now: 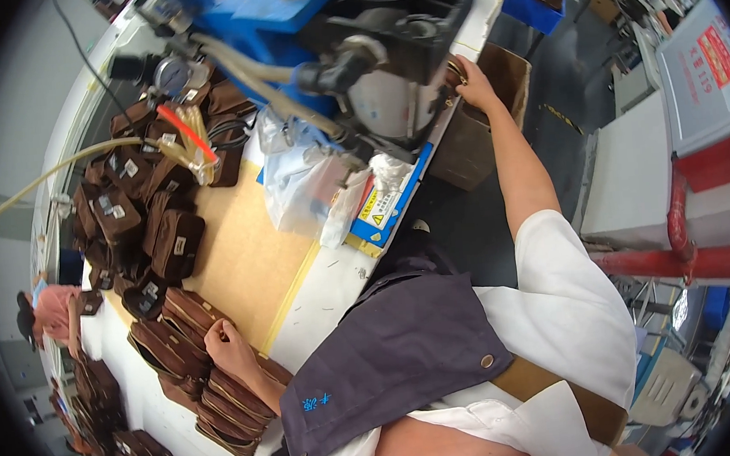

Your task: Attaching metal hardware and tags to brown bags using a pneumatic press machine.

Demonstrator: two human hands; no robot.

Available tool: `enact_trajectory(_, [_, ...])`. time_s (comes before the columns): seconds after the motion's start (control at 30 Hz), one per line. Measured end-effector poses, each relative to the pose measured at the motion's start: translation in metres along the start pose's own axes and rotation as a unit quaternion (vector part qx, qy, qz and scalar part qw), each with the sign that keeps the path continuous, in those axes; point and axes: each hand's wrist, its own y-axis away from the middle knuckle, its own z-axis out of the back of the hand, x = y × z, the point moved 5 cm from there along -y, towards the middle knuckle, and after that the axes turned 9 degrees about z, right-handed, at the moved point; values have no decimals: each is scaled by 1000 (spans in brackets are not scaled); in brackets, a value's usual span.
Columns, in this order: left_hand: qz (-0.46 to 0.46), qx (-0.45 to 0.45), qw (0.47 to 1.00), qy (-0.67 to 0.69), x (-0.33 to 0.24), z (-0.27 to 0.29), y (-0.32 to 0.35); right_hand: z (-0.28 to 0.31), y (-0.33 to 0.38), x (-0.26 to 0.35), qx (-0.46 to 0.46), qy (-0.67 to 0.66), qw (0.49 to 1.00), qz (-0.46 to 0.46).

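My left hand (pixel 231 357) is over a row of brown zippered pouches (pixel 231 406) on the near left of the table. Its fingers are curled in beside the pouches, and what they may hold is hidden. At the far right, my outstretched right hand (pixel 476 89) is closed on a brown piece with a light edge (pixel 455 71), mostly hidden beside the machine. Below that hand stands an open cardboard box (pixel 466 156). The blue and black machine (pixel 267 13), with a clear bowl and hoses, takes up the top middle.
Many brown pouches (pixel 115 218) are heaped on the table's left side. A tan board (pixel 242 242) lies on the white table, with a clear plastic bag (pixel 297 186) next to the machine. Red pipes (pixel 685 263) run at the right. Another person (pixel 56 312) is at far left.
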Motion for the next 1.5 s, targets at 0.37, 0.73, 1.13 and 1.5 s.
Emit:
enact_trajectory(0.37, [162,-37,914,-371,77,29,52,-32,68,20,-155,108,974,122])
enact_trajectory(0.73, [209,-7,902,-378,86,36,45,-146,118,252,134,-131,958,216])
enact_trajectory(1.13, [26,117,988,-97,6,-13,60,-184,103,236,272,-118,936,192])
enact_trajectory(1.5, [-122,166,978,-21,-45,-42,45,-187,111,229,257,-122,933,221])
